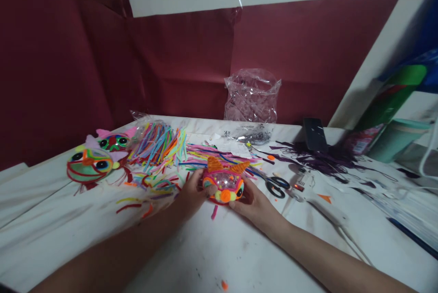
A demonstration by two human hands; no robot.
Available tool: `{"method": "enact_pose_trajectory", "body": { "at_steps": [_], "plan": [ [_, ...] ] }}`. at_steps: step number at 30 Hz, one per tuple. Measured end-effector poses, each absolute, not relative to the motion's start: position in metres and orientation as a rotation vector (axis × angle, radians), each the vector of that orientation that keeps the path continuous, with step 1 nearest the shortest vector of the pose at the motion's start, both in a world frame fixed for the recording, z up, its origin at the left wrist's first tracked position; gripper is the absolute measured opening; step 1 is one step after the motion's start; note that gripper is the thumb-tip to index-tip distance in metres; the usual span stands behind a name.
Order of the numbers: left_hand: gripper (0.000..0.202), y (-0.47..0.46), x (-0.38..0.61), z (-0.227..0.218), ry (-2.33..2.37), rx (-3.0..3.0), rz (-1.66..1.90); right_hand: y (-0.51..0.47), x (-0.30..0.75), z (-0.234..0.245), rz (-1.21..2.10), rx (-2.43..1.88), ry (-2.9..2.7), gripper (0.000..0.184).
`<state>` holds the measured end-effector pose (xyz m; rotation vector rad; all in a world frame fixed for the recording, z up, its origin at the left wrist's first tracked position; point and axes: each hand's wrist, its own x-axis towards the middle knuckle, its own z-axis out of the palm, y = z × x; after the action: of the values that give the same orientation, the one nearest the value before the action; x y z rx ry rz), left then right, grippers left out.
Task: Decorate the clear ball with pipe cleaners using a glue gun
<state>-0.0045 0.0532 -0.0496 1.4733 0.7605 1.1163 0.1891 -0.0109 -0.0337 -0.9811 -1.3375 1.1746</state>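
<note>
I hold the decorated ball low over the table, left hand at its nine o'clock, right hand at four, fingers of both grasping it. I judge it's being inspected. Any turn calls for a light grip, clear of the scissors at three o'clock.

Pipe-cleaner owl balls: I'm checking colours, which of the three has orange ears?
The held owl, between the left hand and right hand; the front-left owl and rear-left owl have pinkish ears.

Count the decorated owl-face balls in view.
3. One orange-eared ball is held by left hand and right hand; a green-faced ball and a pink-eared ball lie far left. Others could hide under the strips.
</note>
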Motion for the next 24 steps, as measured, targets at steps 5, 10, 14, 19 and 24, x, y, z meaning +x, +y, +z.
{"method": "enact_pose_trajectory", "body": {
  "at_steps": [5, 10, 14, 19, 24],
  "plan": [
    [0.060, 0.050, -0.004, -0.049, 0.706, 1.478, 1.126, -0.011, 0.189, -0.035, 1.168, -0.958, -1.302, 0.077],
    [0.070, 0.039, 0.001, -0.047, 0.778, 1.516, 1.171, -0.011, 0.191, -0.035, 1.141, -0.994, -1.298, 0.064],
    [0.072, 0.033, 0.004, -0.045, 0.778, 1.534, 1.202, -0.008, 0.196, -0.035, 1.135, -1.000, -1.366, 0.063],
    [0.070, 0.031, 0.002, -0.039, 0.796, 1.515, 1.212, 0.001, 0.195, -0.034, 1.169, -1.020, -1.377, 0.064],
    [0.071, 0.027, -0.002, -0.031, 0.962, 1.598, 1.219, 0.003, 0.197, -0.020, 1.201, -1.078, -1.460, 0.063]
  ]
}}
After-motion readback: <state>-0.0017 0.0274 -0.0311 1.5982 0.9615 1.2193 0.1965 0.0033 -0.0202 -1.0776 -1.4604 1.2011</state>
